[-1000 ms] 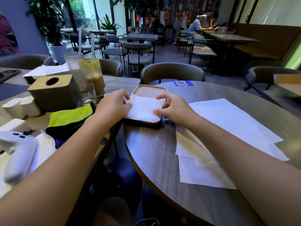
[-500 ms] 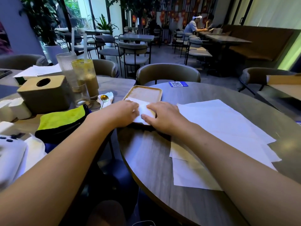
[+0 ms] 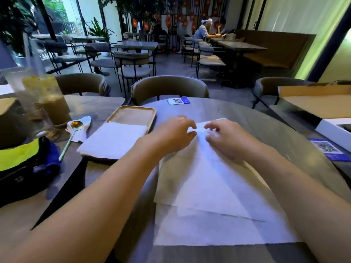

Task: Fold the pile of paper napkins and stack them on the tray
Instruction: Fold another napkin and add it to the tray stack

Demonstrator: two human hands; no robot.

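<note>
1. Two bare hands meet at the far corner of the top sheet on the pile of paper napkins [image 3: 212,196], which lies spread on the round table [image 3: 266,126] in front of the person.
2. Left hand [image 3: 171,133] has its fingers curled, thumb and forefinger pinching the white corner.
3. Right hand [image 3: 226,137] pinches the same corner from the other side; motion blur hides exactly how the fingertips sit.
4. Over to the left the wooden tray [image 3: 133,112] carries a folded napkin [image 3: 114,139] on its near half.
5. Beside the tray a gold spoon [image 3: 73,133] rests on a crumpled tissue, next to a tall iced drink [image 3: 49,99].
</note>
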